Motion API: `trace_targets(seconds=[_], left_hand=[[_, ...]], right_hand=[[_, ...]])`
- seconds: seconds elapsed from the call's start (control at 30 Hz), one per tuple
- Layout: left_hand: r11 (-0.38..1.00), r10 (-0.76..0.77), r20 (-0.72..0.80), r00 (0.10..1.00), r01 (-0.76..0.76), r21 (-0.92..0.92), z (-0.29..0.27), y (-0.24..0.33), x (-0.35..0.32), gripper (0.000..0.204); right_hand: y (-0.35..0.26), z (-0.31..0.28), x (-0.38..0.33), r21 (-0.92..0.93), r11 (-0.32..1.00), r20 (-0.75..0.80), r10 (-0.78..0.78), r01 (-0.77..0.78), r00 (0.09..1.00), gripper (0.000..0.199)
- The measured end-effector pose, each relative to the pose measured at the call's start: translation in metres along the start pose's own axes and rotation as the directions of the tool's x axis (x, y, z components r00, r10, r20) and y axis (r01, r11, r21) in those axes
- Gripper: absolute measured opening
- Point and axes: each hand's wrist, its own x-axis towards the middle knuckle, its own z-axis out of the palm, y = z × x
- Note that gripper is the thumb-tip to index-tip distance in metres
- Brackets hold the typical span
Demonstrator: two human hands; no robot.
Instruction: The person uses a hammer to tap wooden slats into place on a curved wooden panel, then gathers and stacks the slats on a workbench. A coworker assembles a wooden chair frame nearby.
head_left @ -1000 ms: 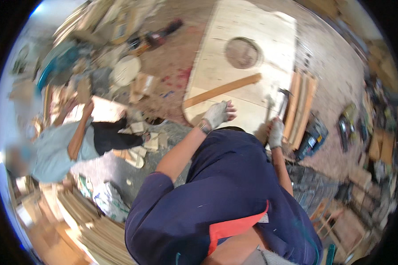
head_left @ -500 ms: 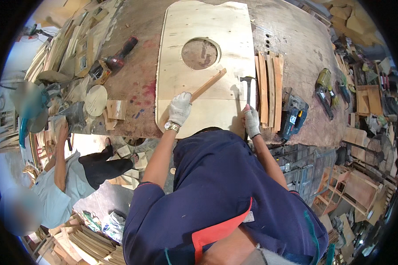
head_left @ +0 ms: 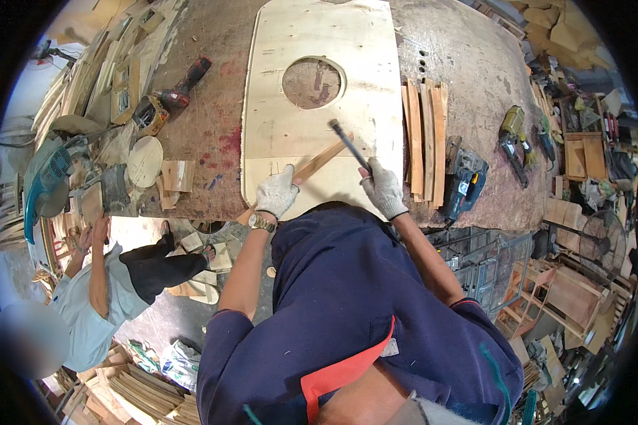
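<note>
A pale plywood panel (head_left: 276, 106) with a round hole lies on the workbench in front of me. My left hand (head_left: 278, 192), in a white work glove, grips a narrow wood strip (head_left: 322, 160) that slants up and right over the panel. My right hand (head_left: 383, 189), gloved too, is closed round the handle of a hammer (head_left: 350, 146). The hammer's head is over the far end of the strip; I cannot tell whether they touch.
Several wood strips (head_left: 424, 142) lie right of the panel, beside a blue jigsaw (head_left: 465, 180). A red cordless drill (head_left: 183, 88) and a round wooden disc (head_left: 146, 161) are on the left. Another person (head_left: 99, 290) works at the bench's left end.
The hammer has swung left from beside the panel's right edge to over the strip. My left hand and the strip have shifted slightly down and left.
</note>
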Motion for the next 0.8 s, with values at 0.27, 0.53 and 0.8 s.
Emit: trace_targets(seconds=[0.27, 0.53, 0.8], left_hand=[[0.975, 0.19, -0.09, 0.978, -0.177, 0.135, -0.004, -0.005, 0.001, 0.026], [0.959, 0.213, -0.211, 0.954, -0.245, -0.14, 0.013, -0.017, 0.01, 0.018], [0.974, 0.127, 0.004, 0.992, -0.126, 0.19, -0.017, 0.006, 0.001, 0.021]], right_hand=[[0.016, -0.008, 0.001, -0.325, 0.943, 0.096, 0.11, -0.073, 0.989, 0.03], [-0.02, -0.021, -0.031, -0.168, 0.864, -0.114, -0.495, 0.475, 0.861, 0.025], [0.014, -0.026, 0.001, -0.166, 0.983, -0.132, 0.053, -0.075, 0.99, 0.028]])
